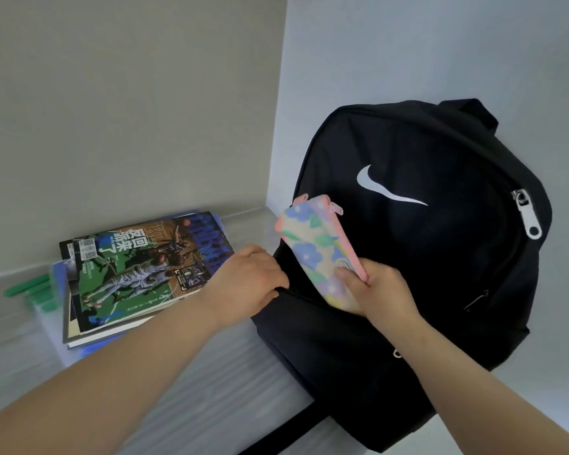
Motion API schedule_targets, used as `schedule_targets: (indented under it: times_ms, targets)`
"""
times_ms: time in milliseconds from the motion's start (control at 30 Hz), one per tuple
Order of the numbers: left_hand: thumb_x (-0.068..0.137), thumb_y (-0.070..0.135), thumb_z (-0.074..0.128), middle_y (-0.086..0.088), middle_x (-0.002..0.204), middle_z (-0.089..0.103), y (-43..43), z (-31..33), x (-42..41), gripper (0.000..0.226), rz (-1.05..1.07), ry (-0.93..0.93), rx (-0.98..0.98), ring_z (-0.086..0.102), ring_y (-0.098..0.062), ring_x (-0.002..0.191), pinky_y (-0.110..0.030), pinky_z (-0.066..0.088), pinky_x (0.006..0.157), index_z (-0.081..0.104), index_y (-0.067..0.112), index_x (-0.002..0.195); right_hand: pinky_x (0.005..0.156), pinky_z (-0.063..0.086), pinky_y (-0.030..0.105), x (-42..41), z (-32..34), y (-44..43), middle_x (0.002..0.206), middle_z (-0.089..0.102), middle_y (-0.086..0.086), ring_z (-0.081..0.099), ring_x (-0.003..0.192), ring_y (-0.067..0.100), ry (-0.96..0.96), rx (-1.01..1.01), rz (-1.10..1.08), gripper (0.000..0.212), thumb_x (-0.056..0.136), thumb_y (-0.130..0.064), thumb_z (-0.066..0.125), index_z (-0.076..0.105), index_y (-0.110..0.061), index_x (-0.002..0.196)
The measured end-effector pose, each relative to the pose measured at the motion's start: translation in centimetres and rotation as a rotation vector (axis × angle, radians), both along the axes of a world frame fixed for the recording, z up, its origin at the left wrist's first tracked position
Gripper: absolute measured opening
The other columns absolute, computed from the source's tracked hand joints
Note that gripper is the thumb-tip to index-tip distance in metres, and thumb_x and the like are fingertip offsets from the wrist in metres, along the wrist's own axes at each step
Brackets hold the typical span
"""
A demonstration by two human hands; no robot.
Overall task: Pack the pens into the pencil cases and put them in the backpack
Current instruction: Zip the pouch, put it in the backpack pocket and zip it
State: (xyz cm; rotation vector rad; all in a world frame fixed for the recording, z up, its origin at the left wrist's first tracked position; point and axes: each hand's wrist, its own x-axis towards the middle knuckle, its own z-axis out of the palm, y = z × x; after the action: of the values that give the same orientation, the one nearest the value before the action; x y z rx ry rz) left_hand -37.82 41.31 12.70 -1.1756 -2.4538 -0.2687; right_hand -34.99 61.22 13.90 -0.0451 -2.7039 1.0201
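Observation:
A black backpack [418, 244] with a white swoosh stands upright against the wall on the right. My right hand [378, 290] grips the lower end of a flowered pencil case [316, 247] with a pink zip, which points up and left in front of the backpack's front pocket. Its bottom end sits at the pocket's opening. My left hand [250, 280] grips the left edge of that front pocket with curled fingers. Several green pens [30, 290] lie blurred at the far left of the table.
A stack of magazines and books [135, 274] lies on the grey table [211, 382] left of the backpack. Walls close in behind and to the right. The backpack's main zip pull [528, 218] hangs on its right side.

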Motion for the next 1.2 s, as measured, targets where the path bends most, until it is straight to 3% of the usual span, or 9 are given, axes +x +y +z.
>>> schedule_targets:
  times_ms: [233,467,700,733,800,900,967,1067,1200]
  targets:
    - [0.036,0.019,0.087,0.011,0.047,0.063,0.5,0.4,-1.0,0.028,0.119,0.058,0.048,0.066,-0.009,0.063,-0.05,0.052,0.082,0.066,0.024,0.054,0.063,0.036,0.024,-1.5,3.4,-0.1,0.093,0.068,0.011,0.061,0.085,0.029,-0.272,0.544,0.153,0.025,0.089,-0.031,0.051,0.066,-0.011,0.094]
    - [0.057,0.006,0.078,-0.004,0.081,0.074,0.0,-0.3,-3.1,0.025,0.119,-0.04,0.029,0.064,-0.02,0.098,-0.056,0.029,0.104,0.071,0.014,0.079,0.04,0.04,0.017,-4.3,6.1,-0.3,0.02,0.045,-0.002,0.047,0.029,0.011,-0.618,0.777,0.31,0.038,0.087,-0.015,0.052,0.045,-0.013,0.05]
    - [0.039,0.01,0.088,0.002,0.046,0.064,0.1,1.1,-4.4,0.028,0.014,0.144,0.04,0.065,-0.011,0.057,-0.064,0.044,0.08,0.069,0.018,0.057,0.027,0.033,0.013,-4.8,5.7,-2.4,0.031,0.058,0.004,0.042,0.039,0.013,-0.906,1.219,0.457,0.04,0.083,-0.004,0.06,0.045,-0.013,0.047]
    - [0.039,0.009,0.088,0.001,0.047,0.063,0.1,0.9,-4.3,0.029,0.036,0.117,0.053,0.065,-0.013,0.056,-0.064,0.044,0.08,0.067,0.015,0.058,0.034,0.035,0.016,-4.7,5.6,-2.3,0.076,0.069,0.0,0.039,0.043,0.012,-0.881,1.219,0.469,0.036,0.083,-0.005,0.058,0.047,-0.014,0.05]
    - [0.04,0.007,0.088,-0.002,0.049,0.064,0.1,0.5,-4.2,0.032,0.069,0.098,0.075,0.065,-0.016,0.057,-0.06,0.047,0.081,0.062,0.01,0.06,0.042,0.037,0.014,-4.9,5.1,-1.4,0.037,0.034,-0.01,0.042,0.05,0.009,-0.768,0.966,0.509,0.029,0.085,-0.006,0.051,0.049,-0.015,0.057]
    - [0.043,0.002,0.085,-0.005,0.055,0.067,0.1,0.0,-4.3,0.035,0.084,0.059,0.125,0.066,-0.02,0.06,-0.038,0.049,0.088,0.062,0.005,0.07,0.066,0.041,0.002,-4.7,3.4,-0.8,0.088,0.06,-0.01,0.056,0.084,0.006,-0.566,0.093,0.495,0.017,0.087,-0.011,0.053,0.058,-0.023,0.098]
    - [0.045,-0.003,0.082,-0.008,0.058,0.069,0.3,-0.1,-4.2,0.043,0.09,0.045,0.152,0.067,-0.025,0.063,-0.034,0.03,0.093,0.061,0.001,0.083,0.08,0.044,0.014,-4.7,1.7,-0.8,0.097,0.064,-0.007,0.059,0.096,0.011,-0.441,-0.15,0.429,0.019,0.087,-0.013,0.057,0.06,-0.025,0.101]
    - [0.044,-0.004,0.082,-0.009,0.057,0.068,0.4,0.4,-4.0,0.052,0.085,0.061,0.149,0.066,-0.027,0.062,-0.034,0.024,0.089,0.063,0.0,0.093,0.084,0.045,0.028,-5.1,1.3,-1.2,0.089,0.065,-0.003,0.06,0.091,0.018,-0.369,-0.009,0.372,0.012,0.084,-0.014,0.061,0.065,-0.019,0.094]
    - [0.045,0.001,0.084,-0.013,0.051,0.06,0.0,1.4,-4.1,0.043,-0.01,0.054,0.092,0.062,-0.025,0.061,-0.033,0.03,0.081,0.071,0.007,0.085,0.053,0.037,0.024,-6.2,3.2,-1.4,0.064,0.051,-0.004,0.051,0.066,0.017,-0.423,0.51,0.436,0.02,0.082,-0.018,0.061,0.053,-0.016,0.064]
